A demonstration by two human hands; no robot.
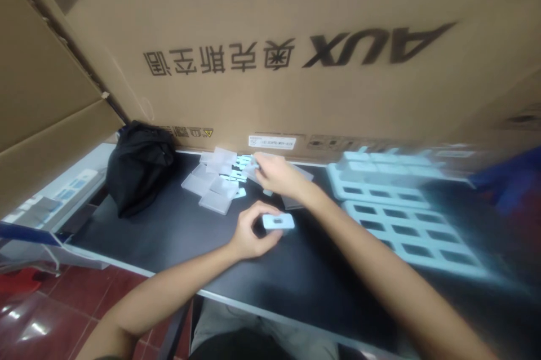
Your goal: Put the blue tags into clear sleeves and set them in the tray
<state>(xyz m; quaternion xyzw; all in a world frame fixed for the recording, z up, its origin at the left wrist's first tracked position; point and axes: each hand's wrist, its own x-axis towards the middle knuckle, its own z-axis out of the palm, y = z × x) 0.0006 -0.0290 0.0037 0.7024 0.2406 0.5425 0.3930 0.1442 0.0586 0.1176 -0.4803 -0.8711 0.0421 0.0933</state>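
Note:
My left hand (256, 233) is closed around a small light-blue rectangular case (271, 225), holding it above the dark tabletop. A small dark opening shows in the middle of its upper face. Farther back, my right hand (279, 174) reaches over a heap of small light-blue plastic pieces (240, 171). Its thumb and forefinger are pinched together at the edge of the heap; what lies between them is too small to make out. Several frosted clear plastic covers (215, 202) lie loosely overlapped to the left of the pieces.
Light-blue trays with rectangular openings (416, 233) stand at the right, blurred, with blocks (389, 168) on the far one. A black cloth bag (139, 165) lies at the left. A large cardboard box (270, 101) walls off the back. White boxed items (63, 196) sit far left.

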